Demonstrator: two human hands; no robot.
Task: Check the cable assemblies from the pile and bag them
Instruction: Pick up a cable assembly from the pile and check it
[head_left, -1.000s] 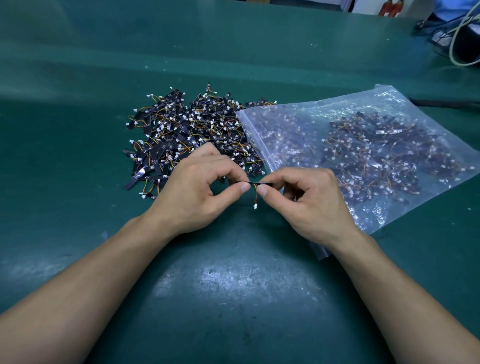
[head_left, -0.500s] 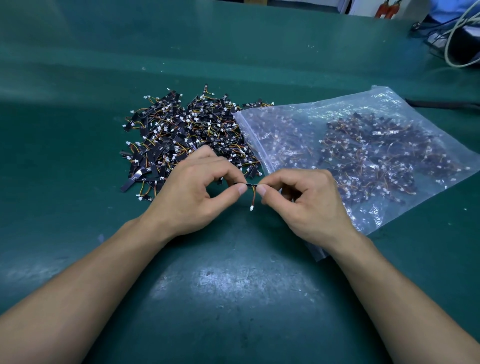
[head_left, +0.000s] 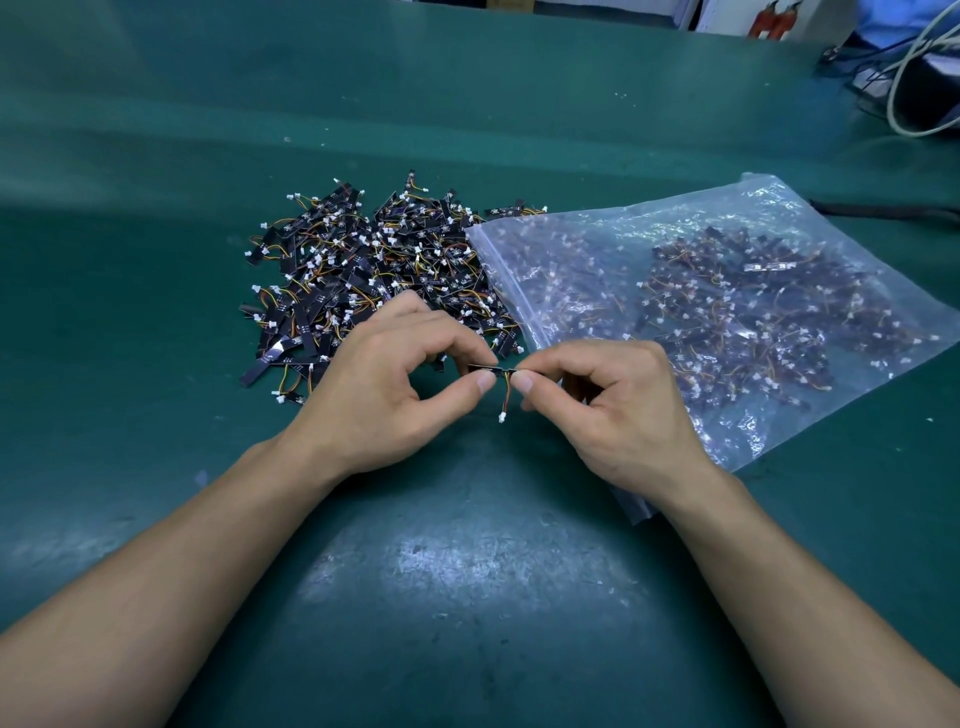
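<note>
Hardly anything has moved: my left hand (head_left: 384, 395) and right hand (head_left: 613, 410) still pinch one cable assembly (head_left: 493, 370), the bag (head_left: 769, 202) part-filled, a big pile (head_left: 363, 270) left

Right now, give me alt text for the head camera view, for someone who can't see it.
The left hand and right hand pinch one cable assembly between them above a green table, its wires dangling. A pile of similar assemblies lies behind the left hand, and a clear bag holding more lies on the right.
</note>
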